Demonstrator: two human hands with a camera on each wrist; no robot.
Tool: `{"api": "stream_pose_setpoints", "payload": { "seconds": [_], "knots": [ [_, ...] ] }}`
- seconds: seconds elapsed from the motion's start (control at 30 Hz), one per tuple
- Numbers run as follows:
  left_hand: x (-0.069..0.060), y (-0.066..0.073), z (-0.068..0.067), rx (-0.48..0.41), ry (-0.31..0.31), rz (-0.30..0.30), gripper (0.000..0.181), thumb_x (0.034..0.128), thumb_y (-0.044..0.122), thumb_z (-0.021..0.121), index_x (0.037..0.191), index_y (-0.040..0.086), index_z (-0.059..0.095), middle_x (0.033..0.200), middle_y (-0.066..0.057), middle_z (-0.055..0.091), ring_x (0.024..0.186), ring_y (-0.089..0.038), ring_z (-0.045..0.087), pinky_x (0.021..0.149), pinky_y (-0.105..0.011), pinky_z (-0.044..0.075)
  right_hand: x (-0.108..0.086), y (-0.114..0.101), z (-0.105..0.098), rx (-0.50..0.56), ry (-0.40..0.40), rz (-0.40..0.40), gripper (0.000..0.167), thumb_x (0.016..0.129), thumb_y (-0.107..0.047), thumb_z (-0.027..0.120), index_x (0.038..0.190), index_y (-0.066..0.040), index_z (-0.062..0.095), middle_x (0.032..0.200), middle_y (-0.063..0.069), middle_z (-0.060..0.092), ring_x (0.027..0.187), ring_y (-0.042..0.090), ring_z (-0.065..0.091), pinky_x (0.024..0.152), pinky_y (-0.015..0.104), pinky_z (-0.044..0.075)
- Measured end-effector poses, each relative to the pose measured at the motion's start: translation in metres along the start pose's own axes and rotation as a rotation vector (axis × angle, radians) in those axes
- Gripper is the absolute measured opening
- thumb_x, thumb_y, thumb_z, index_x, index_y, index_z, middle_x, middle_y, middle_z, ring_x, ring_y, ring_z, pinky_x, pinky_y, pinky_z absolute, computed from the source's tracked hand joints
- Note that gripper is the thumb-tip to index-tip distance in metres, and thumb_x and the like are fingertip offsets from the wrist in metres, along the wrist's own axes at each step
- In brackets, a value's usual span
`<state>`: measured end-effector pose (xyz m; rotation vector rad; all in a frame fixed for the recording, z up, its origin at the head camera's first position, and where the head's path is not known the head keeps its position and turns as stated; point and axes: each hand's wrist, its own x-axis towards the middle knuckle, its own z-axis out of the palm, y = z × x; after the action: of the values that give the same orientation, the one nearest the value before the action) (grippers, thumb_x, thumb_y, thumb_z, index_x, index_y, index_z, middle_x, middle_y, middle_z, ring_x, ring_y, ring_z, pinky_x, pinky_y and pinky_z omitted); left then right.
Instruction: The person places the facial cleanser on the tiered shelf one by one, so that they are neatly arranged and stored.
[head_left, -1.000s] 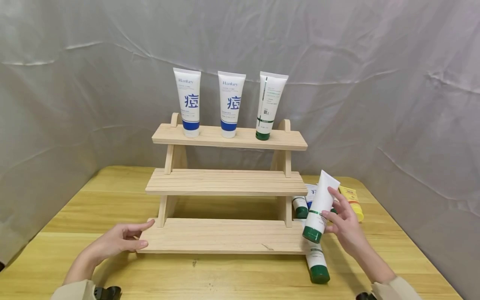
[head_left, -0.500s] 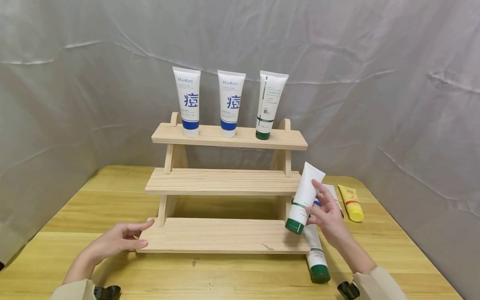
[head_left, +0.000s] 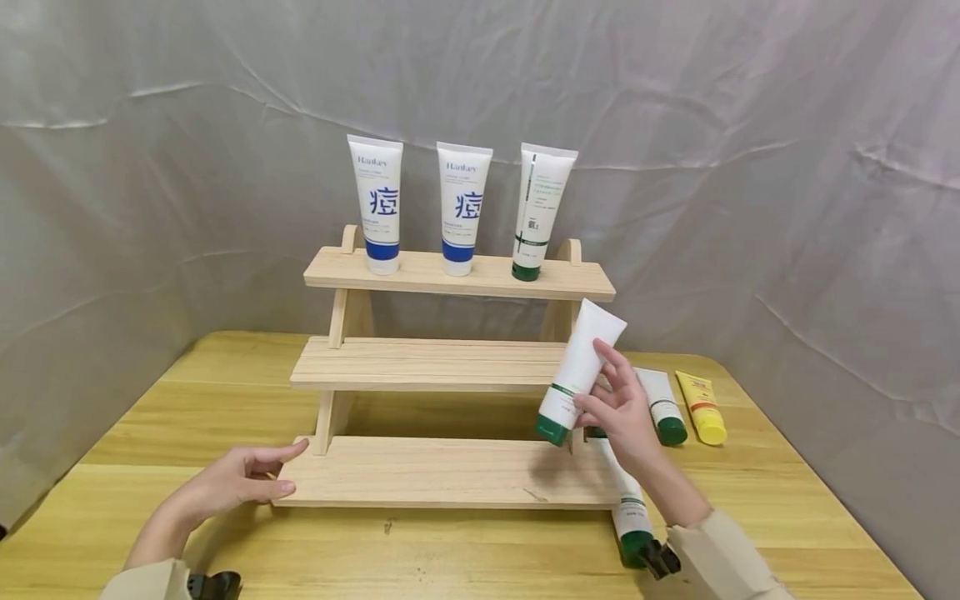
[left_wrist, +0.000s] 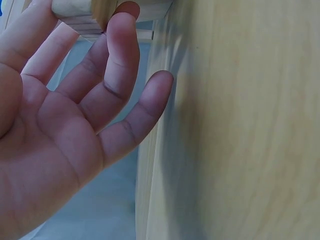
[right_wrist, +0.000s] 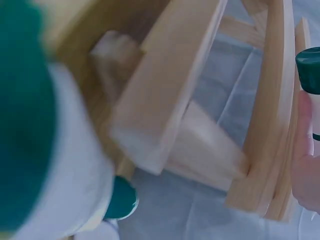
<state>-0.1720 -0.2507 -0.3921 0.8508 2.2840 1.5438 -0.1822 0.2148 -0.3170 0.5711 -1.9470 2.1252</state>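
In the head view a three-tier wooden display stand (head_left: 442, 471) stands mid-table. My left hand (head_left: 225, 483) grips the left end of its bottom shelf, thumb at the front edge. My right hand (head_left: 626, 408) pinches a white squeeze tube (head_left: 579, 358) with a green cap, tilted cap-down in front of the middle shelf's right end. In the right wrist view that tube's green cap (right_wrist: 310, 70) shows at the right edge. Two blue-and-white tubes (head_left: 378, 196) (head_left: 461, 204) and one green-capped tube (head_left: 542, 204) stand on the top shelf, caps down.
Right of the stand, a green-capped tube (head_left: 660, 404) and a yellow tube (head_left: 702, 407) lie on the wooden table (head_left: 450, 550). Another green-capped tube (head_left: 628, 500) lies by the bottom shelf's right end, partly behind my forearm. A grey cloth (head_left: 225, 167) hangs behind.
My right hand has carried the green-capped tube left and upward, from beside the stand to in front of its middle shelf. My left hand has stayed on the bottom shelf.
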Motion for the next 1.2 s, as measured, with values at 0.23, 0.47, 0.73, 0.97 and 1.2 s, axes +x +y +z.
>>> {"api": "stream_pose_setpoints", "payload": {
  "seconds": [0.23, 0.47, 0.73, 0.97, 1.2],
  "knots": [
    [0.000, 0.002, 0.000, 0.003, -0.003, 0.005, 0.051, 0.0875, 0.002, 0.055, 0.125, -0.020, 0.027, 0.103, -0.029, 0.056, 0.082, -0.005, 0.055, 0.066, -0.024, 0.046, 0.012, 0.000, 0.024, 0.031, 0.003, 0.013, 0.067, 0.081, 0.016, 0.048, 0.138, -0.013, 0.027, 0.123, 0.011, 0.034, 0.091, 0.015, 0.055, 0.058, 0.027, 0.049],
    [0.000, 0.005, 0.001, 0.033, 0.018, -0.034, 0.054, 0.0868, 0.005, 0.057, 0.127, -0.018, 0.028, 0.104, -0.029, 0.055, 0.081, -0.005, 0.055, 0.066, -0.024, 0.046, 0.024, 0.002, 0.046, 0.069, -0.002, -0.027, 0.067, 0.081, 0.015, 0.049, 0.139, -0.012, 0.026, 0.124, 0.010, 0.036, 0.094, 0.019, 0.053, 0.059, 0.028, 0.049],
    [0.000, 0.004, 0.002, 0.022, 0.019, -0.042, 0.054, 0.0868, 0.004, 0.057, 0.127, -0.018, 0.028, 0.102, -0.027, 0.057, 0.081, -0.005, 0.055, 0.065, -0.024, 0.046, 0.035, 0.004, 0.064, 0.079, -0.036, -0.068, 0.067, 0.080, 0.015, 0.052, 0.137, -0.010, 0.028, 0.121, 0.009, 0.038, 0.094, 0.020, 0.053, 0.059, 0.026, 0.048],
    [-0.001, 0.002, 0.001, 0.022, 0.017, -0.029, 0.054, 0.0868, 0.004, 0.056, 0.126, -0.019, 0.028, 0.103, -0.029, 0.056, 0.082, -0.005, 0.055, 0.066, -0.024, 0.046, 0.045, 0.003, 0.080, 0.068, -0.040, -0.125, 0.066, 0.079, 0.015, 0.052, 0.136, -0.007, 0.029, 0.117, 0.012, 0.039, 0.093, 0.020, 0.053, 0.059, 0.027, 0.049],
    [0.000, 0.002, 0.001, 0.037, 0.025, -0.028, 0.054, 0.0865, 0.004, 0.057, 0.126, -0.018, 0.029, 0.104, -0.028, 0.056, 0.081, -0.005, 0.054, 0.065, -0.024, 0.046, 0.055, 0.001, 0.096, 0.047, -0.058, -0.151, 0.066, 0.080, 0.014, 0.053, 0.137, -0.008, 0.029, 0.127, 0.015, 0.036, 0.098, 0.025, 0.052, 0.059, 0.031, 0.050]
  ]
}}
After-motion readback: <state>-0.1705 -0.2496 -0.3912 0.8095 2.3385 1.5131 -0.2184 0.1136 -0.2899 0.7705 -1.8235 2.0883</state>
